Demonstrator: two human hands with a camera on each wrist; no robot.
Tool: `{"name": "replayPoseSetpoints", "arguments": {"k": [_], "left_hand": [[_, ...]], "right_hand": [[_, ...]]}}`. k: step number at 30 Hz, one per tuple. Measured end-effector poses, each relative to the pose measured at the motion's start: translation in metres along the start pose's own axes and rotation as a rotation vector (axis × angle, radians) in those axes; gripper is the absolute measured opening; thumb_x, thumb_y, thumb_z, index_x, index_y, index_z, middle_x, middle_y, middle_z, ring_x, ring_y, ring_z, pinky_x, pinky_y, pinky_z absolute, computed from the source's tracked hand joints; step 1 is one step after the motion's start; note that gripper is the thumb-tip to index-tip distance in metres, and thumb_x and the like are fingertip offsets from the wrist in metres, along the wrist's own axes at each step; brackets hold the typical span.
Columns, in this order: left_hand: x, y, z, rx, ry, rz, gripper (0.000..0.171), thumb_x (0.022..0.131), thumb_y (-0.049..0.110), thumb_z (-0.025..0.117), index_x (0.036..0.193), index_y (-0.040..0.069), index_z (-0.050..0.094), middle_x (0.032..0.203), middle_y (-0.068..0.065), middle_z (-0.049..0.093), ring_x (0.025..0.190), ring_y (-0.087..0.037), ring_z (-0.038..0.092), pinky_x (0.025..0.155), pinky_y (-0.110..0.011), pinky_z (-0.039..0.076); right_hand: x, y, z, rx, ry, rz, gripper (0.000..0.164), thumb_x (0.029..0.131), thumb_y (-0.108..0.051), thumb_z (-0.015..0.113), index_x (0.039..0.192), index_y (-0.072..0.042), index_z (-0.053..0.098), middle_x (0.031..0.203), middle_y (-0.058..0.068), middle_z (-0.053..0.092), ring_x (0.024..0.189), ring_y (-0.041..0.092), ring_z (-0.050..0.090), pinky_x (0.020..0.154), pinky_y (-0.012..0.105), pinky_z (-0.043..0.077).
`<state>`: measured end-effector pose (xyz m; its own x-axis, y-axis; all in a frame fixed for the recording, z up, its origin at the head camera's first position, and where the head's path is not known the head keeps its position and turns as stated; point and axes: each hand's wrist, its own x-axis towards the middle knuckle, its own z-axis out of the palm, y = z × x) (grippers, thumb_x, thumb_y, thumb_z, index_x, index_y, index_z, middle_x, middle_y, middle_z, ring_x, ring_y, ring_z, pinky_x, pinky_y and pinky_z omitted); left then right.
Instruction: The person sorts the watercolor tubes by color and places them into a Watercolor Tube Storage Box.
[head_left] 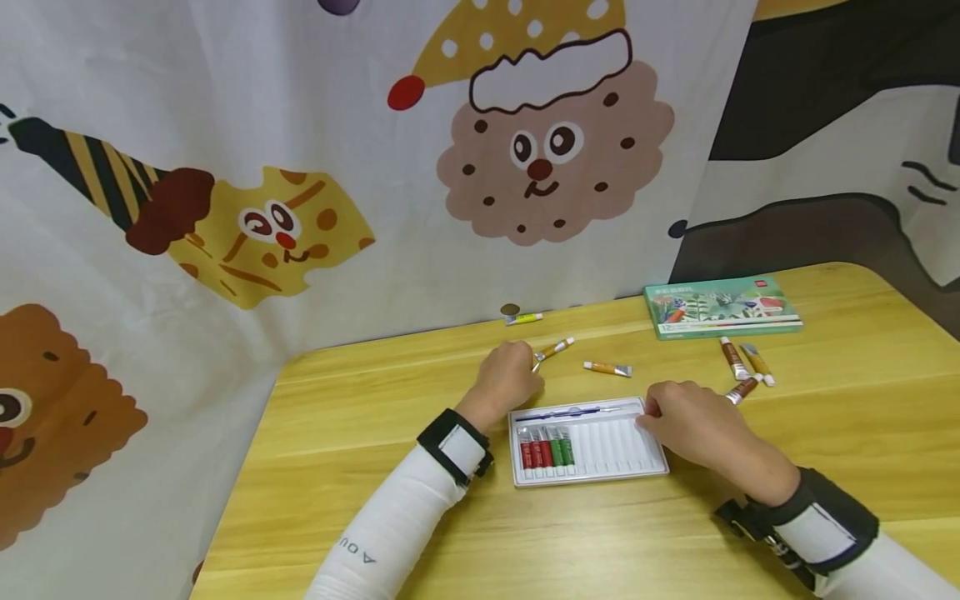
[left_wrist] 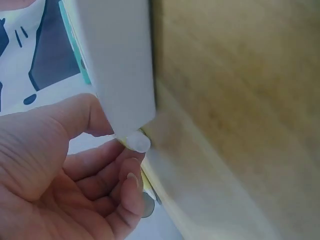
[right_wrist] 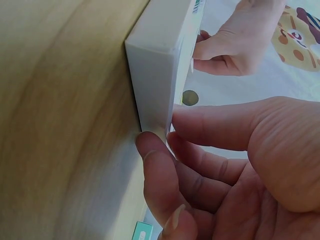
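A white plastic paint tray (head_left: pixel 617 446) lies on the table with red and green paint tubes (head_left: pixel 546 450) in its left slots and a slim blue paintbrush (head_left: pixel 562 413) along its far side. My right hand (head_left: pixel 690 421) holds the tray's far right corner, thumb over the rim and fingers against the side wall (right_wrist: pixel 152 90). Beyond the tray's far left corner, my left hand (head_left: pixel 506 379) pinches a small paint tube whose white cap (left_wrist: pixel 138 142) shows at the fingertips. An ochre tube (head_left: pixel 557 348) lies right by these fingers.
Another ochre tube (head_left: pixel 607 368) lies behind the tray, and a yellow tube (head_left: pixel 523 318) is at the table's back edge. Brown tubes (head_left: pixel 733 358) and one more ochre tube (head_left: pixel 757 364) lie at right, in front of a green paint box (head_left: pixel 723 307). A printed curtain (head_left: pixel 405 275) hangs behind.
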<state>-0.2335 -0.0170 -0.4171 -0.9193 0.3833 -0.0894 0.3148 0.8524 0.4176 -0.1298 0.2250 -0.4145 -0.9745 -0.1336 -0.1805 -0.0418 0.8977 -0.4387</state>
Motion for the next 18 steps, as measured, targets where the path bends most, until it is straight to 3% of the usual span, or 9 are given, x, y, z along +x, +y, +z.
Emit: {"name": "replayPoseSetpoints", "arguments": {"k": [7,11,18], "left_hand": [[-0.005,0.001,-0.003,-0.187,0.011,-0.114,0.034,0.090,0.012,0.075,0.062,0.011,0.056,0.054,0.002,0.044,0.047,-0.013,0.042,0.044,-0.025,0.030],[-0.013,0.004,-0.009,-0.299,0.056,-0.101,0.041,0.092,0.016,0.077,0.058,0.012,0.055,0.052,0.004,0.043,0.046,-0.010,0.040,0.042,-0.024,0.028],[-0.035,0.013,-0.016,-0.437,0.048,-0.081,0.046,0.092,0.013,0.077,0.054,0.015,0.050,0.049,0.006,0.041,0.044,-0.008,0.035,0.043,-0.022,0.024]], "right_hand": [[0.000,0.000,0.000,-0.003,-0.003,0.006,0.015,0.096,-0.017,0.077,0.090,-0.005,0.069,0.072,0.004,0.056,0.065,0.021,0.051,0.058,0.035,0.039],[0.001,0.001,0.000,-0.005,-0.006,0.009,0.015,0.096,-0.018,0.077,0.091,-0.005,0.069,0.072,0.004,0.056,0.065,0.021,0.051,0.059,0.035,0.039],[0.001,0.000,0.000,-0.008,-0.008,0.003,0.015,0.096,-0.018,0.077,0.091,-0.005,0.070,0.072,0.004,0.056,0.065,0.021,0.051,0.059,0.035,0.039]]}}
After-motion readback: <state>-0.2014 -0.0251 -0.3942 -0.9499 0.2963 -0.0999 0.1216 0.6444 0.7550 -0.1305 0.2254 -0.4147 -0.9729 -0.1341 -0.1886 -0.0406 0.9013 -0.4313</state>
